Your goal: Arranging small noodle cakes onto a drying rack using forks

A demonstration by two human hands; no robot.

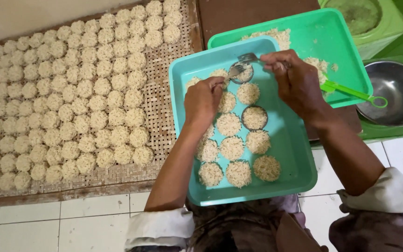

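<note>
My left hand [203, 100] grips a metal fork [234, 71] over a teal tray [295, 154] on my lap. My right hand [295, 79] holds a second fork [250, 58]. Both fork heads meet at a small round ring mould [244, 74] filled with pale noodle strands at the tray's far end. Several round noodle cakes [232, 147] lie in rows on the tray. Another ring mould [254, 117] sits around one cake in the middle of the tray.
A woven bamboo mat [164, 100] on the left holds several rows of round noodle cakes [66, 98]. Behind the teal tray stand a green tray [346, 42] with loose noodles, a green utensil [353, 93], a steel bowl [395, 93] and a green container [369, 18]. White floor tiles [71, 224] lie below.
</note>
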